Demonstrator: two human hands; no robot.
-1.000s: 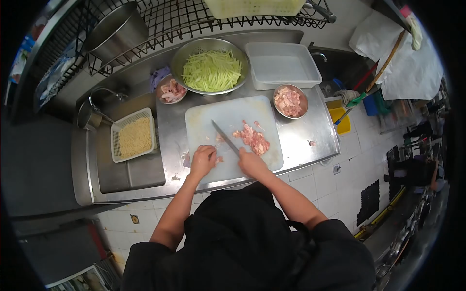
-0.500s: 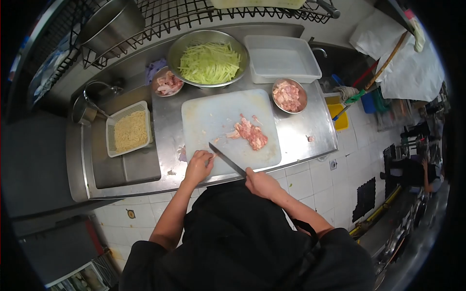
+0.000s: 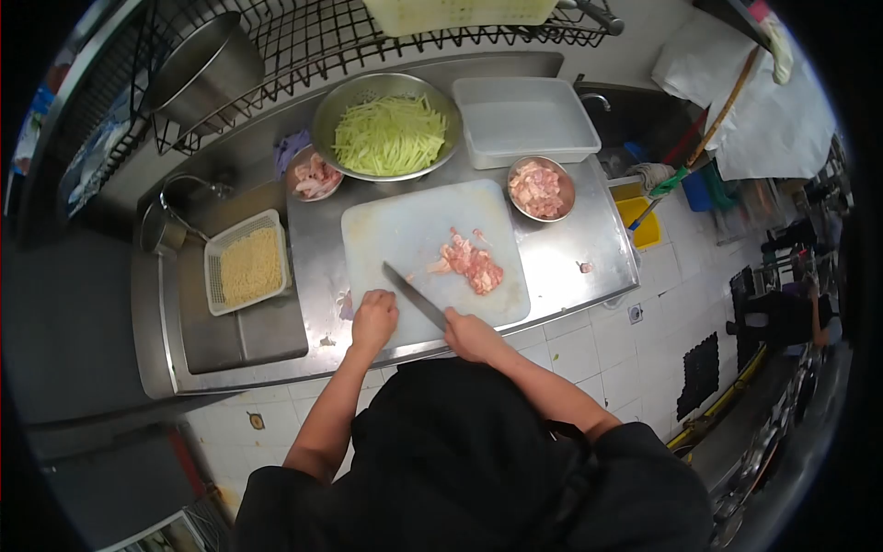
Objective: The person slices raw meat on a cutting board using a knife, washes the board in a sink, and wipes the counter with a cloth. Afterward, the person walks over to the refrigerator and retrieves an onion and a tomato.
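Note:
My right hand (image 3: 474, 335) grips the handle of a knife (image 3: 414, 293), whose blade points up and left over the white cutting board (image 3: 386, 230). My left hand (image 3: 375, 317) is curled at the board's lower left, left of the blade; what its fingers hold, if anything, is hidden. A pile of cut raw meat (image 3: 476, 265) lies on the right half of the board, with a small scrap near the knife tip. Beyond the board's upper right corner stands a metal bowl of meat pieces (image 3: 538, 189).
Behind the board are a large bowl of green strips (image 3: 390, 135), a smaller bowl of meat (image 3: 315, 177) and a plastic container (image 3: 526, 120). A basket (image 3: 214, 276) of pale strands sits in the left sink. A wire rack (image 3: 317, 46) hangs above. A person (image 3: 782, 319) is far right.
The knife and my right hand have shifted left, closer to my left hand. The small piece by my left fingertips half a second ago is no longer visible there.

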